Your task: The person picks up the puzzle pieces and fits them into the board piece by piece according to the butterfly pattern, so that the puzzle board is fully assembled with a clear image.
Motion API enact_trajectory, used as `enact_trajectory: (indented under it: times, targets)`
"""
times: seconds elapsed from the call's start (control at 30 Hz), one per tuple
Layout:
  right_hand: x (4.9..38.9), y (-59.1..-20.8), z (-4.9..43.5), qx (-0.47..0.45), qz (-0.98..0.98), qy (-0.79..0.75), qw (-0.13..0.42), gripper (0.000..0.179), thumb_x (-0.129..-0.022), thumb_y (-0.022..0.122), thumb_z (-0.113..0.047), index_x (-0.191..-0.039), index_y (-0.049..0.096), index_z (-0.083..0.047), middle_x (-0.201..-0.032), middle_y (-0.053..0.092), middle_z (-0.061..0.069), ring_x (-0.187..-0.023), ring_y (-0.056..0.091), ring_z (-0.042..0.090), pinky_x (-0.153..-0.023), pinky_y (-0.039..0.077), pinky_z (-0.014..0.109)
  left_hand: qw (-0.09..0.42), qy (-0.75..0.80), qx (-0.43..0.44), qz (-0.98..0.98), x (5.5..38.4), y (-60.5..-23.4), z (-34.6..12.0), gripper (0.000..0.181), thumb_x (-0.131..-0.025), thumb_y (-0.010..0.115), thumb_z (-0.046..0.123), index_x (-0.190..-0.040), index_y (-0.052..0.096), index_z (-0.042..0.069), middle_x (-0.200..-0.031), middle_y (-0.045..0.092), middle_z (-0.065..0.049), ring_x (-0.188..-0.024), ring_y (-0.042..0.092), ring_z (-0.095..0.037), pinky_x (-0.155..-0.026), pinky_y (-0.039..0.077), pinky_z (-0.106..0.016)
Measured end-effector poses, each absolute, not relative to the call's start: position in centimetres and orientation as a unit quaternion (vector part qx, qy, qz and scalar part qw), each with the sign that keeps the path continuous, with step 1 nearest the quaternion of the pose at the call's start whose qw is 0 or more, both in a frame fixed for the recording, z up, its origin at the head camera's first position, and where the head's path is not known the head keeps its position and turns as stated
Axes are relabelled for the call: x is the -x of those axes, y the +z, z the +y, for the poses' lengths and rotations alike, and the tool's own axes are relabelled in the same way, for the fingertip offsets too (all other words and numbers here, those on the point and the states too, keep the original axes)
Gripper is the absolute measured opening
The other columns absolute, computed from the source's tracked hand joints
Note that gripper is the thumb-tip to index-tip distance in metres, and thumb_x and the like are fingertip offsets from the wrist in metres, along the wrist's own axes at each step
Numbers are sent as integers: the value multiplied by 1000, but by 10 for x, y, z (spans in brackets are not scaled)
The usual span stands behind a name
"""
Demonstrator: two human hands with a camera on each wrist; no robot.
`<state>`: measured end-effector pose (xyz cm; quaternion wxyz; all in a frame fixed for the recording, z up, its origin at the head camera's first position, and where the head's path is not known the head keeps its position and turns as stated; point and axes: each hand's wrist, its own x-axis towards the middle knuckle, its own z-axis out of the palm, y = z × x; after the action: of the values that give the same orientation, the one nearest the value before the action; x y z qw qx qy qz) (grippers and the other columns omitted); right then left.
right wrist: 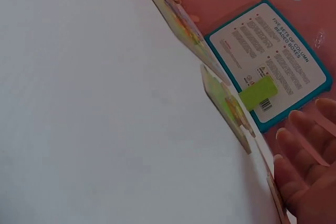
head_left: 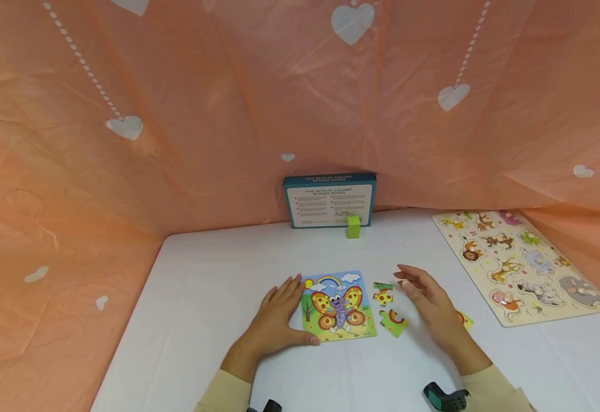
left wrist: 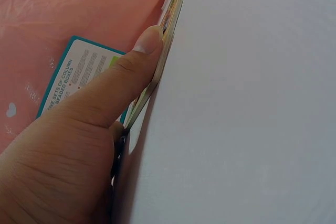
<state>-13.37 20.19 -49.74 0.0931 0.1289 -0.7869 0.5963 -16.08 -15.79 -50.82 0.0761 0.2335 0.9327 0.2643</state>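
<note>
A square butterfly picture board point(head_left: 338, 306) lies on the table in the head view. My left hand point(head_left: 277, 316) rests along its left side with straight fingers. Its thumb point(left wrist: 142, 59) touches the board's near edge in the left wrist view. Two loose jigsaw pieces, a yellow-red one point(head_left: 383, 295) and a green one point(head_left: 395, 324), lie just right of the board. My right hand point(head_left: 431, 306) hovers beside them, fingers loosely bent, holding nothing visible. Another puzzle piece point(head_left: 465, 319) shows partly from behind this hand. In the right wrist view, the relaxed fingers point(right wrist: 291, 145) are apart from the green piece point(right wrist: 226, 106).
A teal-edged box point(head_left: 330, 203) stands upright against the orange curtain point(head_left: 217, 143) at the back. Before it sits a light-green block point(head_left: 353, 227). On the right lies a large animal puzzle board point(head_left: 525, 269). The white table's left edge point(head_left: 130, 320) meets the curtain.
</note>
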Motion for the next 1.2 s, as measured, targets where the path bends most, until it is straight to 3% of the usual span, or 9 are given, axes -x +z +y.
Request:
enact_trajectory:
  times: [0.1, 0.2, 0.33, 0.43, 0.6, 0.77, 0.93, 1.1, 1.2]
  targets:
    - [136, -499, 203, -118, -799, 584, 77, 42, -116, 52, -13, -154, 52, 7, -139, 64, 24, -121, 59, 11, -99, 43, 13, 76, 263, -232, 933, 161, -508, -158, 131, -74, 86, 77, -172, 33, 8, -180, 19, -3, -166, 9, -24, -130, 8, -54]
    - [138, -501, 204, -97, -825, 554, 47, 48, -115, 59, -19, -157, 51, 3, -142, 65, 20, -126, 59, 21, -101, 44, 16, 73, 264, -234, 933, 161, -508, -158, 130, -75, 86, 77, -171, 34, 7, -180, 20, -4, -166, 10, -25, -130, 8, -55]
    - [141, -503, 202, -89, -862, 498, 19, 60, -109, 71, -25, -158, 51, 1, -147, 62, 19, -134, 58, 36, -113, 48, 42, 72, 263, -234, 933, 161, -508, -158, 130, -75, 86, 78, -171, 34, 7, -180, 20, -4, -166, 9, -25, -130, 8, -56]
    - [142, -506, 198, -97, -883, 458, 25, 60, -104, 78, -23, -154, 56, 3, -148, 59, 20, -139, 53, 42, -114, 42, 65, 72, 261, -234, 934, 161, -509, -158, 131, -74, 85, 78, -171, 34, 7, -180, 20, -4, -166, 9, -25, -130, 9, -56]
    - [144, -510, 190, -92, -906, 411, 43, 48, -101, 81, -16, -141, 66, 5, -147, 55, 23, -142, 44, 50, -115, 37, 71, 73, 262, -233, 934, 161, -509, -159, 131, -74, 86, 78, -171, 33, 7, -180, 19, -4, -166, 9, -26, -130, 9, -56]
    - [145, -509, 186, -75, -900, 426, 50, 41, -97, 83, -8, -132, 66, 6, -139, 58, 24, -135, 49, 49, -113, 40, 68, 73, 261, -232, 934, 161, -509, -159, 132, -74, 85, 79, -171, 33, 7, -180, 19, -4, -166, 9, -25, -130, 8, -55]
    - [144, -508, 187, -56, -884, 463, 44, 38, -96, 81, -1, -128, 61, 2, -127, 63, 19, -119, 59, 38, -107, 49, 59, 72, 264, -230, 934, 161, -508, -159, 132, -73, 86, 78, -171, 34, 8, -180, 19, -3, -166, 9, -25, -130, 8, -56]
    - [141, -508, 187, -43, -863, 498, 72, 32, -98, 76, 5, -127, 62, -1, -114, 68, 12, -105, 63, 28, -93, 56, 32, 74, 266, -230, 933, 160, -509, -158, 131, -73, 87, 77, -171, 34, 8, -180, 19, -3, -166, 9, -25, -130, 8, -56]
    - [138, -508, 187, -44, -853, 508, 107, 26, -99, 76, 6, -122, 66, -2, -105, 68, 8, -95, 62, 22, -81, 53, 21, 74, 266, -229, 933, 160, -509, -158, 131, -74, 87, 77, -171, 34, 8, -180, 20, -3, -166, 9, -25, -130, 8, -56]
